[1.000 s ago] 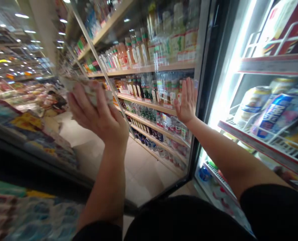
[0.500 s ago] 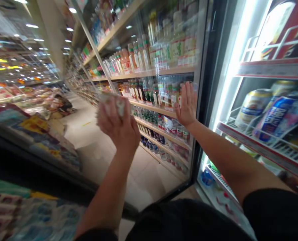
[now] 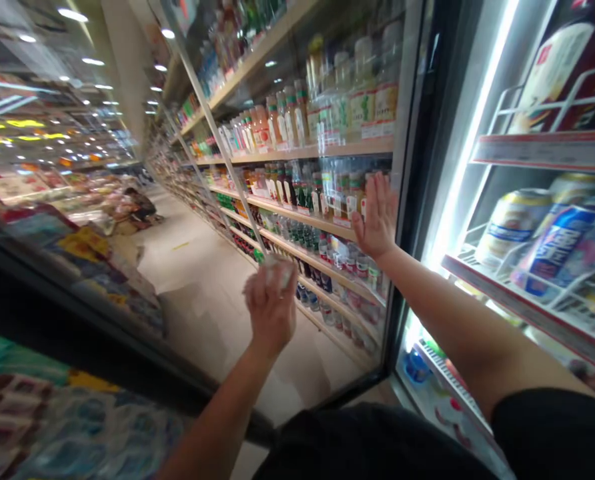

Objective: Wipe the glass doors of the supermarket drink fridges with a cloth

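Note:
My left hand (image 3: 271,308) presses a crumpled whitish cloth (image 3: 279,270) against the glass of the open cooler door (image 3: 297,200), low and near its middle. The fingers are curled round the cloth. My right hand (image 3: 377,217) lies flat with fingers stretched out against the door glass near its dark right edge (image 3: 411,153), holding nothing. The glass reflects shelves of bottles.
To the right, the lit cooler interior holds cans (image 3: 552,240) on wire shelves with a red price rail (image 3: 527,300). A bright light strip (image 3: 470,127) runs down the frame. At left, the glass shows an aisle floor and packaged goods (image 3: 52,427) low down.
My left hand has slid the cloth down and to the right across the glass, from upper left to near the middle. My right hand stays flat at the door's edge.

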Demonstrator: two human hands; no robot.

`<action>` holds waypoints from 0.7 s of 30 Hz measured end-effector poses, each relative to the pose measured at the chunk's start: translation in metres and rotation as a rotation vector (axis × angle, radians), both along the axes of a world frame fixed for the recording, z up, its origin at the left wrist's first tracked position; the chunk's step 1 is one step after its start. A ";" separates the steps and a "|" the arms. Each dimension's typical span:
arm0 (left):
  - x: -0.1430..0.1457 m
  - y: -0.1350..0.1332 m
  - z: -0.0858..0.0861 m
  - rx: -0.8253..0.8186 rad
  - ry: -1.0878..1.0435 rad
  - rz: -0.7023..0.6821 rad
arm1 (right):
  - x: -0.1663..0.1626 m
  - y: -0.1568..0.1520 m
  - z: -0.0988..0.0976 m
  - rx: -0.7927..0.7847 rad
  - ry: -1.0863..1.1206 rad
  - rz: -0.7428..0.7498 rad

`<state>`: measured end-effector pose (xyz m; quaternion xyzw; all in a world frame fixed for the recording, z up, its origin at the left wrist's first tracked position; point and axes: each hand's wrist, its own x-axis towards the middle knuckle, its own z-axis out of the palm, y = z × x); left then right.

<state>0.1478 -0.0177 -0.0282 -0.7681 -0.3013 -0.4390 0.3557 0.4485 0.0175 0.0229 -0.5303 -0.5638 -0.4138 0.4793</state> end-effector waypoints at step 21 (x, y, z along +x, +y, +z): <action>-0.038 0.014 0.021 0.146 -0.197 0.018 | -0.005 -0.003 0.000 0.002 -0.005 -0.050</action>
